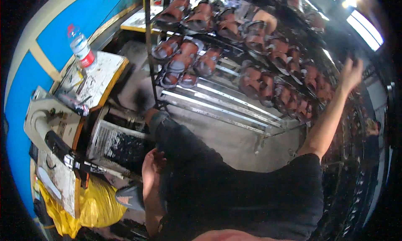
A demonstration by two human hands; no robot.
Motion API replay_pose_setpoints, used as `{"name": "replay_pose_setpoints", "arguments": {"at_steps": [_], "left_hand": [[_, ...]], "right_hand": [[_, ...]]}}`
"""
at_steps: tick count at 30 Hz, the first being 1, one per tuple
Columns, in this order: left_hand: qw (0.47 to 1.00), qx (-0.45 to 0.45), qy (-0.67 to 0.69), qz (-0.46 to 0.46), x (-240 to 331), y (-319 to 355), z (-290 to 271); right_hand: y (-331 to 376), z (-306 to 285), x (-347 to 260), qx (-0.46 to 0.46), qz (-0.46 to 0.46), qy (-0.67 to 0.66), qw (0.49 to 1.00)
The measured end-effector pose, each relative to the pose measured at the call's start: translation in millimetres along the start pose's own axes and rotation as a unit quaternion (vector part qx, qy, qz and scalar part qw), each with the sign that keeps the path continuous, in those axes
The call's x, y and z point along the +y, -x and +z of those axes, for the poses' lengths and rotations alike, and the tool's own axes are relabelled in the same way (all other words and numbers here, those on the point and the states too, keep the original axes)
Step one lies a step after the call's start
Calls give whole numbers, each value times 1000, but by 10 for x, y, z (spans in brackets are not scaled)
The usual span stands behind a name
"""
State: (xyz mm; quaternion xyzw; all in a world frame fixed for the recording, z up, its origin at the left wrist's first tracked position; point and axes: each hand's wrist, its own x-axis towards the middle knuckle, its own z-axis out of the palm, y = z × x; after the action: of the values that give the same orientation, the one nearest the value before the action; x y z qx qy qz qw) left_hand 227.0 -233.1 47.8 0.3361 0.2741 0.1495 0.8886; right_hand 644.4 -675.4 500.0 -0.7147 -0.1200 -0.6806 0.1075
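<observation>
My right hand (351,74) is raised at the far right, the arm stretched out beside a dark metal rack. Its fingers are slightly blurred but look apart, with nothing visible in them. The rack (154,67) carries rows of brown strapped sandals (204,15) on its upper tiers, and more brown sandals (256,79) stand below. My left hand (153,162) hangs low by my dark-trousered leg, fingers loosely curled and seemingly holding nothing. Beside my left forearm is a grey piece (130,198) with a jagged pale opening; its kind is unclear.
At left a sewing-machine-like device (50,132) stands on a worn worktop (49,180). A clear bottle with a red label (82,49) stands on a small white table (109,69). Below are a white plastic crate (99,137) with dark scraps and a yellow bag (100,203).
</observation>
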Motion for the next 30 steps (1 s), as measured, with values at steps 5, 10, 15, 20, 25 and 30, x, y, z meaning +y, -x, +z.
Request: {"name": "replay_pose_setpoints", "arguments": {"at_steps": [5,10,15,20,25,30], "left_hand": [[996,49,-50,54,397,117,83],[977,38,-4,208,515,143,0],[946,92,117,290,601,507,-251],[891,308,-70,326,664,799,-291],[896,302,-103,309,903,686,-100],[885,297,-117,339,958,643,-110]], "right_hand": [[841,-209,-1799,24,115,-583,804],[2173,-122,-2901,-278,456,-798,277],[3564,-191,-4374,-550,361,-741,135],[4383,15,-4599,-686,308,-658,47],[4773,396,-4591,-683,227,-682,131],[4720,617,-4520,-659,309,-679,93]]}}
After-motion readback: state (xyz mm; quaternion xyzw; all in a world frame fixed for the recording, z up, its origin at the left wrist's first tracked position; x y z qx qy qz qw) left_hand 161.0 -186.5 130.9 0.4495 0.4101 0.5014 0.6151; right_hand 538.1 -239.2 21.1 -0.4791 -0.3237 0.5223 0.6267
